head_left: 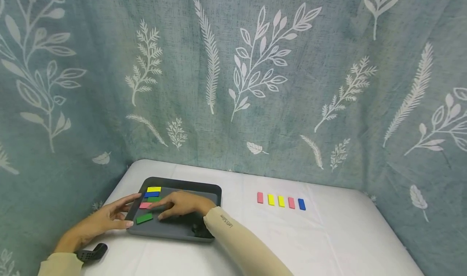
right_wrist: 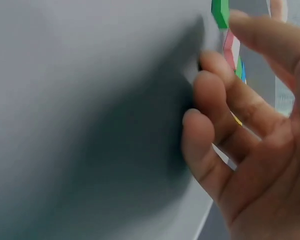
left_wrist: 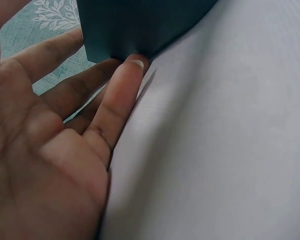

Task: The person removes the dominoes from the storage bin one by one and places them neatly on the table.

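Note:
A dark grey tray [head_left: 175, 229] holds small flat blocks at its left side. From the back come a yellow block [head_left: 154, 189], a blue block [head_left: 152, 194], a green block [head_left: 154, 199] and a pink block [head_left: 144, 205]; a second green block [head_left: 144, 218] lies tilted nearer the front. My right hand [head_left: 182, 204] is over the tray, its index fingertip at the pink block and its thumb close to the front green block [right_wrist: 220, 12]. With fingers spread, my left hand [head_left: 106, 219] touches the tray's left side, as the left wrist view also shows.
Right of the tray, a row of loose blocks lies on the white table: a pink block [head_left: 260, 197], two yellow ones, another pink block [head_left: 291, 203] and a blue block [head_left: 301, 204]. A patterned curtain [head_left: 233, 85] hangs behind and at the sides.

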The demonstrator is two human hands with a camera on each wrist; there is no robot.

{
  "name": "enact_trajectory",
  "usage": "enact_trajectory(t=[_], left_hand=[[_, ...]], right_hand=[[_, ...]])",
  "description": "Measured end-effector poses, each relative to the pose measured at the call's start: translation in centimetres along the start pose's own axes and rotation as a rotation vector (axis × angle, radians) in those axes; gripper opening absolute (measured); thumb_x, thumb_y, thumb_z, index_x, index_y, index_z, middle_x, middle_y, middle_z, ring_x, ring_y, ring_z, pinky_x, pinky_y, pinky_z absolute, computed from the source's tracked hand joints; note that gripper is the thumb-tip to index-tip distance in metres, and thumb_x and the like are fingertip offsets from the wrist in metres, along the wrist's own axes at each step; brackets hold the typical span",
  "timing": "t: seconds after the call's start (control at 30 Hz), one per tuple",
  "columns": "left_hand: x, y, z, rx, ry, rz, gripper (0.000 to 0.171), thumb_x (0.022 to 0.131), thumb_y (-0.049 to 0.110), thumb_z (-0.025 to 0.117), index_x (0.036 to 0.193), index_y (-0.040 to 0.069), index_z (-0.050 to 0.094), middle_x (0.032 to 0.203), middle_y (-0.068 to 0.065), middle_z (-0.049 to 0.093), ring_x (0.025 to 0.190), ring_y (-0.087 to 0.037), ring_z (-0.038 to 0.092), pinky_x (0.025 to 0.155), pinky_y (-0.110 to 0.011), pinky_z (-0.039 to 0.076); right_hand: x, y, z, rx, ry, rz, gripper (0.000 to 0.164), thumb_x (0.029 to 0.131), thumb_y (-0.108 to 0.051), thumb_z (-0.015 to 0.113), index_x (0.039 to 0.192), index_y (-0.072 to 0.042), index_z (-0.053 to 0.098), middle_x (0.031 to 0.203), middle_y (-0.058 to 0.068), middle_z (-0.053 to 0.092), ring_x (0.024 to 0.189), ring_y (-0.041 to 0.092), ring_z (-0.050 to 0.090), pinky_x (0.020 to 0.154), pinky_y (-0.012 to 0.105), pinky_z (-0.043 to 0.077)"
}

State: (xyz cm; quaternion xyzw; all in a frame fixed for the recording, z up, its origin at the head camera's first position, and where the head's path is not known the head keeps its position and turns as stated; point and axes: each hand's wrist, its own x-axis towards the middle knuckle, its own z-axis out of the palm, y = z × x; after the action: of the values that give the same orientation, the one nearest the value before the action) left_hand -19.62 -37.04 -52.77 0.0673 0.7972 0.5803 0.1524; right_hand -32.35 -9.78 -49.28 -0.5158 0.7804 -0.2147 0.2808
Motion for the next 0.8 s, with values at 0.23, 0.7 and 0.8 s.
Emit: enact_trajectory(t=[0.23,0.7,0.8], left_hand=[[0.1,-0.1,0.0,-0.006,0.013,-0.005,0.083,0.097,0.022,0.073,0.165,0.024,0.024,0.154,-0.026,0.039,0.136,-0.041,0.042,0.095,-0.050,0.045],[0.0,0.0,-0.1,0.008,0.016,0.017,0.083,0.097,0.021,0.073,0.164,0.022,0.025,0.159,-0.025,0.032,0.140,-0.043,0.037,0.095,-0.049,0.045],[0.0,0.0,0.1,0.001,0.014,0.018,0.083,0.097,0.020,0.073,0.164,0.021,0.025,0.157,-0.026,0.035,0.137,-0.040,0.040,0.093,-0.047,0.045]], right_hand=[[0.5,-0.8,0.2,-0.068,-0.043,0.008,0.042,0.101,-0.029,0.068,0.142,-0.031,0.064,0.079,-0.013,0.069,0.054,0.007,0.052,0.058,0.020,0.047],[-2.6,3.1,-2.0,0.007,0.175,0.172,0.042,0.099,-0.024,0.072,0.140,-0.019,0.065,0.072,-0.003,0.066,0.055,0.010,0.057,0.053,0.024,0.050],[-2.4,3.4,-1.7,0.045,0.278,0.222,0.041,0.096,-0.025,0.076,0.135,-0.012,0.066,0.073,-0.004,0.067,0.054,0.010,0.057,0.049,0.026,0.050]])
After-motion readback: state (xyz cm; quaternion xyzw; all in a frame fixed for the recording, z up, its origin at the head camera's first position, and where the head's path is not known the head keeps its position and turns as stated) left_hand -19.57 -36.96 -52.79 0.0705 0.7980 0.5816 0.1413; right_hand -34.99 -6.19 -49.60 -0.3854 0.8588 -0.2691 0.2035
